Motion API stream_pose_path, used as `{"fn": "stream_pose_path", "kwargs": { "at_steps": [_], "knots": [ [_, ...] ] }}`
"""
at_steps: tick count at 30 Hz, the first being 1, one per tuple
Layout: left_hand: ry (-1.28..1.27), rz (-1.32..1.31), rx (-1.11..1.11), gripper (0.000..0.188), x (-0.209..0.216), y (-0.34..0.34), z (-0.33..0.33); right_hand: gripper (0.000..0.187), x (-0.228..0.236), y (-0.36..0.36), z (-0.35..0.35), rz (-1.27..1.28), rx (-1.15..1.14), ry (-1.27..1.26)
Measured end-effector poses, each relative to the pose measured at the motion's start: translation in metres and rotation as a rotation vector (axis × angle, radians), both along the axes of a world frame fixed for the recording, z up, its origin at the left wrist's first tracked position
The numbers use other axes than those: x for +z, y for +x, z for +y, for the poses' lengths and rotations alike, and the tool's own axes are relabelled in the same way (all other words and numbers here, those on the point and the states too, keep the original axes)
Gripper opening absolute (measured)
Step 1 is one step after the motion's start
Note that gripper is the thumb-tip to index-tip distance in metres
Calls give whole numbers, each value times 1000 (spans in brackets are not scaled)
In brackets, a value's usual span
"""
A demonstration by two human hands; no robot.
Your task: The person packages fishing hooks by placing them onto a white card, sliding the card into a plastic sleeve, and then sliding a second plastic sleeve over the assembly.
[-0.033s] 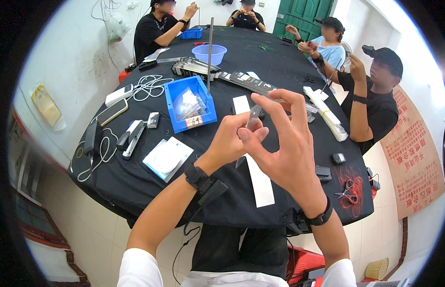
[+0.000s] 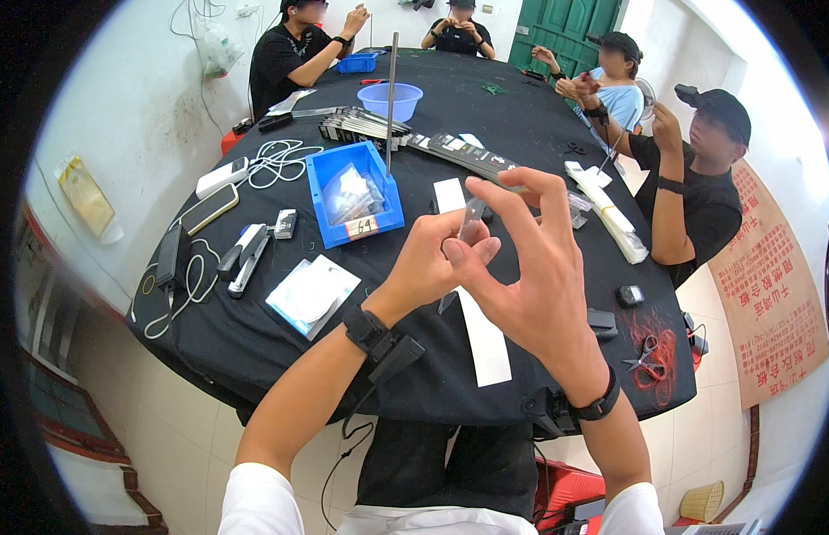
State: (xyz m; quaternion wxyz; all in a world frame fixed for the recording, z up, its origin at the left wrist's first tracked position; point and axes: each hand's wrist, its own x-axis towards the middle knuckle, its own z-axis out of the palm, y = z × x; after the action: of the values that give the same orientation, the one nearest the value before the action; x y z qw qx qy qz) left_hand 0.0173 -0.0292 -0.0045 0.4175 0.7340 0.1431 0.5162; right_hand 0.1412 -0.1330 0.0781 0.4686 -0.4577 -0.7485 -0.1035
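Above the near middle of the table, my left hand [image 2: 430, 259] is closed, with its fingers curled around a narrow clear plastic piece [image 2: 472, 219]. My right hand [image 2: 544, 281] is bent over it, thumb against the piece at the left fingertips and index fingertip at its upper end. Most of the piece is hidden by fingers, so its exact kind does not show. A dark tip [image 2: 447, 303] pokes out below my left hand; whether it belongs to the same piece I cannot tell. Under my hands lies a long white paper strip [image 2: 486, 343].
To the left stand a blue bin [image 2: 334, 234] of small plastic bags, a stapler [image 2: 247, 263], a phone [image 2: 209, 209] and white cables. A metal rod [image 2: 391, 107] rises behind the bin. Scissors [image 2: 646, 357] lie on red threads at right. Several people sit around the black-covered table [image 2: 388, 357].
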Motion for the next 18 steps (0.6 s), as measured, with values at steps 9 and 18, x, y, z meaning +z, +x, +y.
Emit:
{"fn": "stream_pose_path", "kwargs": {
  "at_steps": [9, 18],
  "knots": [
    [0, -10, 17, 26, 2, 0, -1, 47, 1, 7, 4, -33, -8, 59],
    [34, 38, 8, 25, 8, -3, -4, 30, -12, 32, 34, 544, 271, -378]
  ]
}}
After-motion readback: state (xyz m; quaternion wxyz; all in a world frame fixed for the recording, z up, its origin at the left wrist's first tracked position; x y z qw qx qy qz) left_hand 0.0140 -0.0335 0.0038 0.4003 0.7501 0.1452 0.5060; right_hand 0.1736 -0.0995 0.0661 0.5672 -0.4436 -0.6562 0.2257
